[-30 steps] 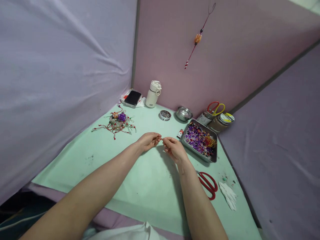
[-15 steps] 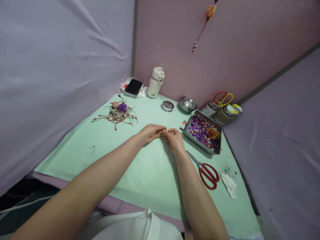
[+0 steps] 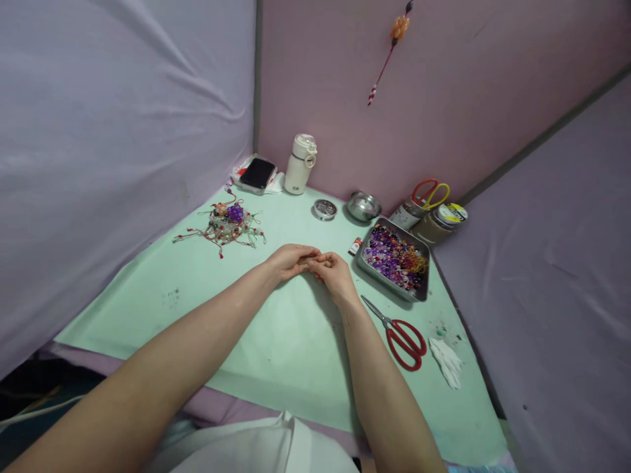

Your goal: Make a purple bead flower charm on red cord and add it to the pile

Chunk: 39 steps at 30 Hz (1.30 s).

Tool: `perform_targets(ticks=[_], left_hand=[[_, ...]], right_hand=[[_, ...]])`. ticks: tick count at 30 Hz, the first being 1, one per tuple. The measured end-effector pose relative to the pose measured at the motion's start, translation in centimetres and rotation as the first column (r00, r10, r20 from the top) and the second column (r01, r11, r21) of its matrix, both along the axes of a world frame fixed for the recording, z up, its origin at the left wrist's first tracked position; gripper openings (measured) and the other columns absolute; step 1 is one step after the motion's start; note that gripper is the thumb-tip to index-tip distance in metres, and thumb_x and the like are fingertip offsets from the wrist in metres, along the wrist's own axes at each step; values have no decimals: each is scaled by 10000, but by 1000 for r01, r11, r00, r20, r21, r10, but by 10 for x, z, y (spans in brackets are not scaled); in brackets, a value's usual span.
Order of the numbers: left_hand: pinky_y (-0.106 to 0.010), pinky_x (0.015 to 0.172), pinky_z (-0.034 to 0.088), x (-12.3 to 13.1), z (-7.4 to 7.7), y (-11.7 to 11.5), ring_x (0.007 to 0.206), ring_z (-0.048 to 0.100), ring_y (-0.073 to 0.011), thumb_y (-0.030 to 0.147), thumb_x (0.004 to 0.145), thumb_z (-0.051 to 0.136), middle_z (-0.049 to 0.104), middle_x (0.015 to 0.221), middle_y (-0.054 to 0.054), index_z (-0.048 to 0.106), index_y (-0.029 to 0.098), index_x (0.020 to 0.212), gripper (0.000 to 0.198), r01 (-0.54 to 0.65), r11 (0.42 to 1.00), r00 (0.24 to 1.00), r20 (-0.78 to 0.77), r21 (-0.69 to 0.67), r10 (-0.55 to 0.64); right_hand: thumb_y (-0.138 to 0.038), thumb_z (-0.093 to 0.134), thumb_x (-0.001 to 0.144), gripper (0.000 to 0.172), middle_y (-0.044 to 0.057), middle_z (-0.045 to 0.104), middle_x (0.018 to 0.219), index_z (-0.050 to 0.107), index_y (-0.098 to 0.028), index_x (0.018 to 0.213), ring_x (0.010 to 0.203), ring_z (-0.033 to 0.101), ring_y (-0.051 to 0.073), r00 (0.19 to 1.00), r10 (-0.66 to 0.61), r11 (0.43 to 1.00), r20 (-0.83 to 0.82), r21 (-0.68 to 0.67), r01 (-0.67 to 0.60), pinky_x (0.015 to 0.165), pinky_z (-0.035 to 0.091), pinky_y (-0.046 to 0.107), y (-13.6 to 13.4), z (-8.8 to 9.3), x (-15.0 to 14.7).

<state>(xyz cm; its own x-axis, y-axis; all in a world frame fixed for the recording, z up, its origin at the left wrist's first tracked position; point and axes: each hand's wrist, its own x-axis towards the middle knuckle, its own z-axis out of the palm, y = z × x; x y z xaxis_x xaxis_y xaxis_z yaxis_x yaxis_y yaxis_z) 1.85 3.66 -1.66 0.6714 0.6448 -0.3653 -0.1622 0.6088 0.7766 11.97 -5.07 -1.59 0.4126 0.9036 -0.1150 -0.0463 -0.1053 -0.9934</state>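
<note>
Left hand [image 3: 292, 261] and right hand [image 3: 337, 274] have drawn together, touching; whether either grip clamps anything, I can't tell. Slack pinching could drop something tiny.

Here are the two hands over the pale green desk [image 3: 276, 355] — left hand [image 3: 292, 261] and right hand [image 3: 335, 276] meeting at the fingertips, anything between them too small to make out! Out left, a tangle of beaded strings [image 3: 227, 226]; over right, a metal tray [image 3: 387, 284] packed with purple, red and dark beads. Red-handled scissors [image 3: 388, 322] lie just beside the right forearm — and behind it all, a white bottle [image 3: 298, 169] stands upright near a phone [image 3: 258, 173].
</note>
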Motion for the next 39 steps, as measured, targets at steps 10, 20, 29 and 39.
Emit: perform_targets(ticks=[10, 20, 29, 39], left_hand=[[-240, 669, 534, -4, 9, -5, 606, 619, -92, 159, 829, 655, 666, 681, -51, 622, 97, 739, 115, -47, 990, 991, -120, 132, 63], [-160, 453, 361, -3, 9, 1, 438, 487, -53, 57, 839, 572, 570, 534, 14, 539, 119, 730, 129, -98, 963, 978, -157, 250, 140], [-163, 485, 374, -1, 7, 1, 459, 489, -57, 99, 877, 566, 559, 543, 39, 449, 168, 818, 148, -145, 962, 980, -104, 232, 173], [-162, 483, 397, -5, 13, 1, 442, 474, -33, 58, 840, 591, 560, 563, 1, 570, 103, 693, 156, -51, 996, 989, -132, 76, 61]], right_hand=[[-513, 702, 663, 379, -2, 615, 616, 695, -149, 770, 581, 492, 119, 999, 44, 999, 23, -20, -44, 542, 341, 257, 30, 4, 20], [-424, 806, 619, 324, 11, 656, 689, 700, -173, 796, 635, 566, 117, 941, 226, 974, -252, 27, -227, 599, 446, 246, 49, 4, 26], [-385, 832, 622, 319, 20, 674, 701, 686, -159, 792, 666, 611, 124, 861, 335, 942, -382, 107, -319, 654, 475, 252, 48, -6, 34], [-389, 849, 586, 322, -23, 590, 620, 636, -172, 692, 581, 523, 89, 908, 229, 972, -352, 135, -192, 561, 412, 227, 49, -16, 30]])
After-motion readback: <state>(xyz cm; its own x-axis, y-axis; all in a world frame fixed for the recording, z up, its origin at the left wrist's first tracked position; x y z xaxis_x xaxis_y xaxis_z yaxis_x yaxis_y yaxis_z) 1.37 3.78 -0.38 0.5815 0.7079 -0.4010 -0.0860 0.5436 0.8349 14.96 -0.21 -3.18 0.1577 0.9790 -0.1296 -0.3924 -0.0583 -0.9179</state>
